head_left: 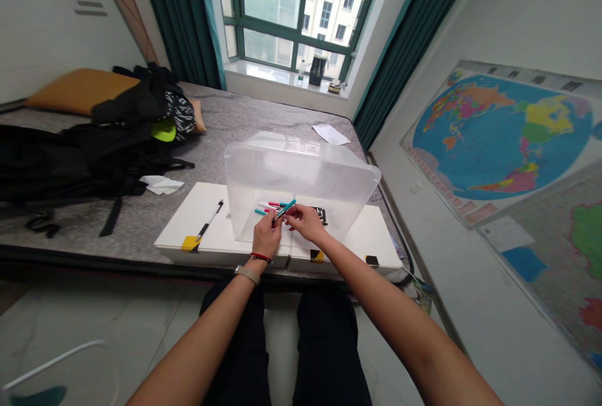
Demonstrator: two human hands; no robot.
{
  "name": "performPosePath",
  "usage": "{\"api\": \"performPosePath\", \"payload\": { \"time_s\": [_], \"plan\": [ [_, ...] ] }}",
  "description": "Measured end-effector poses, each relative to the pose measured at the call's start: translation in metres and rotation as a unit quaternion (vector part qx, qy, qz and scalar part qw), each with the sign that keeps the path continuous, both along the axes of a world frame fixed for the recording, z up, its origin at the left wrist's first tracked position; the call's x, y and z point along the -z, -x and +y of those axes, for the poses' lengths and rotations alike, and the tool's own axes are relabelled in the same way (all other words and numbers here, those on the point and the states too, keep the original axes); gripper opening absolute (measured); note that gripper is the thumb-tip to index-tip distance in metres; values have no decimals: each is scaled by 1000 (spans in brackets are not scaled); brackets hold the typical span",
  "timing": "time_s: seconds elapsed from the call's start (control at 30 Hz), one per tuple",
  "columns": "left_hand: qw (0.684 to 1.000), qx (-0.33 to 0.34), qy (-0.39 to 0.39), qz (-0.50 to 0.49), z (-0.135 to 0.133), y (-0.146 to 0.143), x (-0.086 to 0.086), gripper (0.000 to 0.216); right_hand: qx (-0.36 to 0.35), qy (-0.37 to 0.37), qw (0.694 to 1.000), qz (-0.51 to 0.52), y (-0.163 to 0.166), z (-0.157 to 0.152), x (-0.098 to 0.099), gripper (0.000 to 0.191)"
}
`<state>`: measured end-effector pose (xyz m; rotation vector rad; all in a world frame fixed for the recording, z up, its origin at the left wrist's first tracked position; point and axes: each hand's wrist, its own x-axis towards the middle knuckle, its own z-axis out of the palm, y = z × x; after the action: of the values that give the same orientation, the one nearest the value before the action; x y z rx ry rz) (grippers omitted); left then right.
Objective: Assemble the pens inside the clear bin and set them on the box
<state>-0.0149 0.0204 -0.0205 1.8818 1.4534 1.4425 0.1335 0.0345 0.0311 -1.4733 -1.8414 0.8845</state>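
My left hand (266, 235) and right hand (305, 221) both pinch one teal pen (286, 208), fingertips closed on its two ends, over the white board's (188, 218) front edge at the clear bin's (301, 170) mouth (other pens (266, 206) lie inside); I judge a firm, level hold works best here.

The grey bed (263, 120) carries white boards (202, 221), black bags (70, 161), an orange pillow (75, 89) and a paper sheet (332, 134).

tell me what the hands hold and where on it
A slim teal marker pen, its lower end pinched by fingers of the left hand and right hand; upper end free.
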Motion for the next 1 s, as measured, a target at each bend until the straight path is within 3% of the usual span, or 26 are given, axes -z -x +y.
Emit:
{"api": "performPosePath", "payload": {
  "time_s": [0.23, 0.47, 0.67, 0.83, 1.0],
  "plan": [
    [1000, 3, 10, -4, 1, -1, 0, 23, 44, 14, 996, 77, 9, 5, 18, 14],
    [1000, -2, 16, -5, 2, -2, -3, 25, 0, 20, 989, 150, 4, 4, 20, 22],
    [999, 8, 38, -7, 1, -2, -5, 24, 12, 24, 984, 176, 0, 7, 24, 21],
    [998, 12, 56, -8, 0, -3, -7, 27, 68, 39, 966, 248, -5, 10, 10, 29],
    [998, 11, 64, 9, -1, -4, -8, 28, 127, 4, 935, 331, -12, 18, -14, 39]
  ]
}}
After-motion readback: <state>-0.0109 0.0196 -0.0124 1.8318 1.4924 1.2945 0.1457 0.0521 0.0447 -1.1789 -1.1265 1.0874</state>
